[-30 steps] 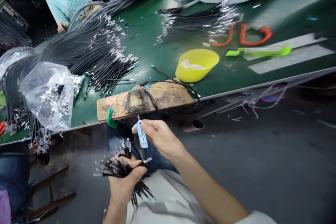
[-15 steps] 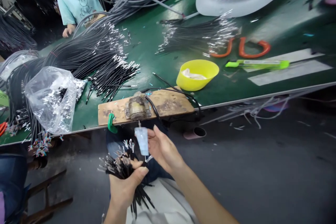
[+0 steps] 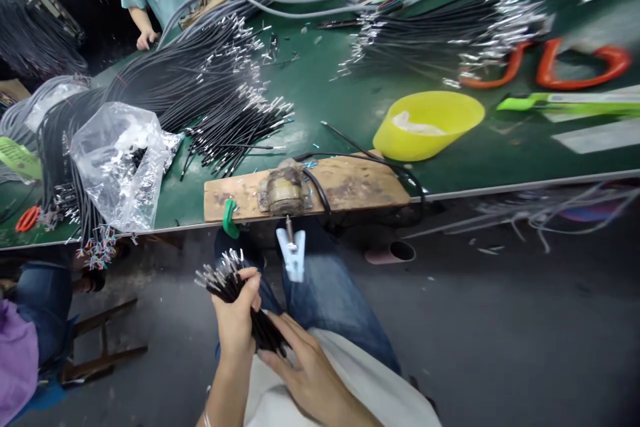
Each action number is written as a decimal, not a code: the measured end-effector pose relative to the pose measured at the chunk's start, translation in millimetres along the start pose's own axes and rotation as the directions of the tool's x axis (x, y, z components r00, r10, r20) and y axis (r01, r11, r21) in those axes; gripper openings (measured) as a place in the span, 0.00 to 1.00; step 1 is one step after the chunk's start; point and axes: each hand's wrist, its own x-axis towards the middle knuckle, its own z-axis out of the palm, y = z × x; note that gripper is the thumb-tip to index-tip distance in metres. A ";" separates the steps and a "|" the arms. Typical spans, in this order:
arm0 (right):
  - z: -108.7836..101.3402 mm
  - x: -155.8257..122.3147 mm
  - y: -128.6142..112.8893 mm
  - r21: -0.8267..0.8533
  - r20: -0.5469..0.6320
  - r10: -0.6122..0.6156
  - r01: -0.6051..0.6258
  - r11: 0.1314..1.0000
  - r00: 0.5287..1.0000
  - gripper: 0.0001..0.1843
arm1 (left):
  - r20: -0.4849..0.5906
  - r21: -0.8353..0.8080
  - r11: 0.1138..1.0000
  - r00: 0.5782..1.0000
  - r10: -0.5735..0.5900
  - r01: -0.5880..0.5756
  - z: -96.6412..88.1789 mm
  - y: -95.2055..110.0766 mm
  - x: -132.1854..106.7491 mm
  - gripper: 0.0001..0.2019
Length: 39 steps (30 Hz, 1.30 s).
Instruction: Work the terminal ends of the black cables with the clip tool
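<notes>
In my left hand (image 3: 235, 310) is a bundle of short black cables (image 3: 267, 333), gripped near its upper end, with bare silvery wire tips fanning out above the fist. My right hand (image 3: 305, 360) closes around the lower end of the same bundle, thumb on one side and fingers on the other. Just beyond the hands, a light blue clothespin (image 3: 293, 257) hangs on the shaft of a small motor (image 3: 285, 192). That motor is fixed to a wooden board (image 3: 350, 188) at the table's edge, beside a green clamp (image 3: 230, 219).
Black cables (image 3: 235, 127) and a clear plastic bag (image 3: 117, 173) lie left on the green table (image 3: 320, 103). A yellow bowl (image 3: 430, 127), orange-handled scissors (image 3: 583, 70) and another cable bundle (image 3: 435, 30) are on the right. Across the table, a person's hand (image 3: 147, 39) rests.
My right hand has left the clothespin and moved down to the bundle's lower end. The clothespin now shows its split legs. The camera view has shifted, and the bundle sits slightly lower.
</notes>
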 end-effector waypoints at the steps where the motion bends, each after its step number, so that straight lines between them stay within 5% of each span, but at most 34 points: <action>1: 4.2 0.3 2.1 0.062 -0.048 0.020 -0.017 0.998 0.999 0.25 | 0.013 -0.037 0.999 1.000 -0.015 0.016 0.1 0.0 1.6 0.15; 3: 9.6 3.8 4.4 0.295 -0.155 0.121 -0.071 0.953 0.981 0.22 | 0.045 -0.113 0.993 0.998 -0.034 0.039 0.9 -1.1 1.2 0.15; 5: 13.0 9.6 4.1 0.576 -0.219 0.295 -0.121 0.809 0.930 0.19 | 0.059 -0.118 0.993 0.998 0.019 -0.012 2.9 -4.7 -2.7 0.15; 8: 16.8 19.6 0.5 0.793 -0.181 0.447 -0.138 0.593 0.876 0.15 | 0.054 -0.024 0.989 0.987 0.150 -0.149 6.3 -13.3 -10.0 0.16; 11: 13.0 27.2 -3.6 0.858 -0.086 0.474 -0.177 0.483 0.876 0.10 | 0.120 0.033 0.984 0.978 0.168 -0.173 6.6 -18.9 -14.1 0.18; 12: 8.1 28.9 -5.2 0.851 -0.081 0.471 -0.185 0.492 0.878 0.09 | 0.157 0.033 0.988 0.977 0.145 -0.152 5.6 -19.5 -14.6 0.19; 14: -7.7 31.9 -10.5 0.749 -0.161 0.407 -0.157 0.644 0.899 0.10 | 0.220 0.023 0.997 0.973 0.066 -0.072 2.2 -19.4 -15.4 0.20; 17: -37.8 36.9 -26.7 0.384 -0.377 0.065 0.092 0.919 0.924 0.11 | 0.266 0.072 0.997 0.963 -0.040 0.022 -3.1 -19.6 -17.5 0.20; 20: -57.1 42.2 -49.4 0.033 -0.295 -0.365 0.391 0.920 0.883 0.05 | 0.278 0.115 0.993 0.958 -0.072 0.041 -5.1 -21.2 -20.8 0.17; 23: -58.6 46.1 -65.9 -0.133 -0.203 -0.532 0.515 0.847 0.822 0.07 | 0.202 0.109 0.994 0.979 -0.022 0.000 -3.8 -21.4 -22.7 0.13; 28: -50.1 48.7 -64.4 -0.223 -0.297 -0.549 0.502 0.836 0.782 0.12 | 0.165 0.080 0.996 0.984 -0.063 0.050 -2.7 -20.2 -22.6 0.11; 34: -54.6 50.5 -53.2 0.080 -0.321 -0.391 0.436 0.896 0.862 0.08 | 0.143 0.069 0.995 0.986 -0.084 0.075 -1.7 -21.3 -23.1 0.13; 39: -53.9 50.1 -53.2 0.151 -0.272 -0.345 0.394 0.907 0.898 0.09 | 0.146 0.103 0.993 0.987 -0.069 0.054 0.1 -18.4 -21.9 0.11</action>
